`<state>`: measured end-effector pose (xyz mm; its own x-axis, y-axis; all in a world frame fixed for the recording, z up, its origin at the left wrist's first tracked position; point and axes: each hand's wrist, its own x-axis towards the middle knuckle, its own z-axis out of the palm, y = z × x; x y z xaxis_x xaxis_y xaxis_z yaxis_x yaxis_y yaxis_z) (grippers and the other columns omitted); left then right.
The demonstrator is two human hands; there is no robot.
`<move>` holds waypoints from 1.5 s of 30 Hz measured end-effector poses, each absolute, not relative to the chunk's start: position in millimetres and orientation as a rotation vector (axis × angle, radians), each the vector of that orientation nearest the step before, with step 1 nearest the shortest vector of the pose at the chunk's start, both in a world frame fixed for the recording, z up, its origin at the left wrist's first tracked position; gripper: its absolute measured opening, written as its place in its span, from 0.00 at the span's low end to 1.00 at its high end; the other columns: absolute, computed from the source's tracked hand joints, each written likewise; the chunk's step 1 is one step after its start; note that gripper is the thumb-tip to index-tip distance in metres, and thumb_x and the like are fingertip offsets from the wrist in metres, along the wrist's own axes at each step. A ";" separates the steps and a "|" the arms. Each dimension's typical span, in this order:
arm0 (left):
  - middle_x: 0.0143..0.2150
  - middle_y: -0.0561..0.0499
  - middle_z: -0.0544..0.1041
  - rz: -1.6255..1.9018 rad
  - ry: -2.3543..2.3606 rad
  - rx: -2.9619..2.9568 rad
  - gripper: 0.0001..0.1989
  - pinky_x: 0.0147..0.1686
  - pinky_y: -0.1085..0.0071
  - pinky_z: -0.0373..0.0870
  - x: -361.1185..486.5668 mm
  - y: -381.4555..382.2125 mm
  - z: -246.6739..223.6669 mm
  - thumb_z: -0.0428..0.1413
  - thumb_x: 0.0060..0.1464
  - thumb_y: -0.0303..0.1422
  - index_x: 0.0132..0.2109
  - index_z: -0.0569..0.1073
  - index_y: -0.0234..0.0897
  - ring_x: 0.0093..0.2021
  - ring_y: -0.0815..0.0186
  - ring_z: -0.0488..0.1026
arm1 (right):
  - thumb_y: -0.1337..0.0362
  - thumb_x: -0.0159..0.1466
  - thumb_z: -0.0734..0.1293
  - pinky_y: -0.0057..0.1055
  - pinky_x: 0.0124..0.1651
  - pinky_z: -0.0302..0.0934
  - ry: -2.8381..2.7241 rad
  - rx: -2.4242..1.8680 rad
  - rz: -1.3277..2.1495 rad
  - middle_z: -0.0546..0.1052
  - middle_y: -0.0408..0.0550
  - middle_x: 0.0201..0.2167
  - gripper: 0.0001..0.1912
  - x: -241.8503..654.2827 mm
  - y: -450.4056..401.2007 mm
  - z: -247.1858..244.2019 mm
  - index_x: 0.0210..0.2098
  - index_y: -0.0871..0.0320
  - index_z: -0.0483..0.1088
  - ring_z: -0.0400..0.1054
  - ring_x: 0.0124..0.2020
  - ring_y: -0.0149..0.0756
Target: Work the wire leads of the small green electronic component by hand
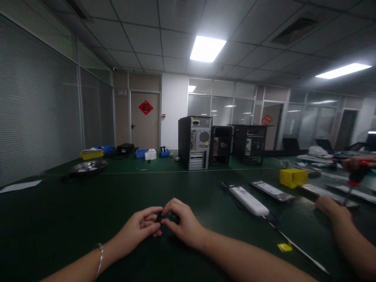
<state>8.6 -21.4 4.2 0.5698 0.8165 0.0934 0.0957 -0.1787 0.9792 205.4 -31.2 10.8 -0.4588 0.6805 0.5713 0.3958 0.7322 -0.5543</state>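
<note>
Over the near part of the green table, my left hand [147,224] and my right hand [183,224] meet with their fingertips almost touching. A small black part [159,217] is pinched between the thumb and fingers of my left hand; its exact kind is too dark to tell. The fingers of my right hand are curled with thumb and forefinger close together, and a thin pale line, perhaps a wire [168,212], shows at their tips. My right palm hides whatever else lies there.
A white power strip [249,200] and a metal hard drive [272,191] lie to the right, near a yellow bin [293,178]. Computer cases [200,143] stand behind. At far right a co-worker's hand holds a red-and-black screwdriver [357,174]. A metal bowl [89,167] sits left.
</note>
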 end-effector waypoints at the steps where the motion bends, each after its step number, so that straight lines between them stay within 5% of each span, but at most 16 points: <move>1: 0.40 0.46 0.75 0.779 0.779 1.657 0.23 0.41 0.63 0.69 8.7 -22.2 5.1 0.56 0.52 0.36 0.54 0.65 0.35 0.39 0.60 0.74 | 0.69 0.60 0.65 0.28 0.43 0.58 -2.103 -0.808 0.447 0.68 0.46 0.37 0.06 205.3 -31.3 11.0 0.38 0.58 0.68 0.64 0.40 0.32; 6: 0.42 0.46 0.76 0.784 0.825 1.708 0.25 0.42 0.64 0.68 8.6 -27.4 12.7 0.54 0.53 0.36 0.58 0.62 0.38 0.40 0.61 0.74 | 0.67 0.60 0.65 0.28 0.42 0.59 -2.063 -0.857 0.487 0.69 0.45 0.37 0.08 205.5 -30.2 10.6 0.40 0.58 0.67 0.64 0.40 0.32; 17: 0.42 0.47 0.76 0.746 0.872 1.834 0.14 0.44 0.67 0.68 14.6 -41.0 25.9 0.54 0.52 0.34 0.46 0.72 0.36 0.44 0.60 0.73 | 0.69 0.57 0.65 0.29 0.44 0.59 -2.107 -0.920 0.528 0.69 0.45 0.38 0.12 203.9 -30.9 8.3 0.41 0.58 0.66 0.64 0.41 0.33; 24: 0.38 0.48 0.76 0.760 1.090 2.110 0.16 0.36 0.69 0.65 12.5 -36.6 15.2 0.51 0.53 0.36 0.49 0.71 0.37 0.36 0.62 0.71 | 0.73 0.54 0.64 0.28 0.40 0.59 -2.088 -1.022 0.511 0.68 0.45 0.38 0.13 200.9 -33.0 5.6 0.39 0.57 0.64 0.63 0.39 0.33; 45: 0.40 0.48 0.75 0.807 1.157 2.051 0.14 0.39 0.67 0.66 15.5 -36.7 19.0 0.53 0.51 0.36 0.44 0.73 0.37 0.38 0.60 0.70 | 0.68 0.56 0.64 0.30 0.42 0.60 -2.146 -1.054 0.467 0.71 0.47 0.40 0.16 206.9 -32.4 2.6 0.45 0.56 0.64 0.66 0.40 0.35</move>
<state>15.5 -36.7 19.0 0.4238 0.8841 0.1968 0.4903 -0.4066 0.7709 206.9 -32.4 2.6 -0.4318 0.7956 0.4249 0.5473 0.6056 -0.5777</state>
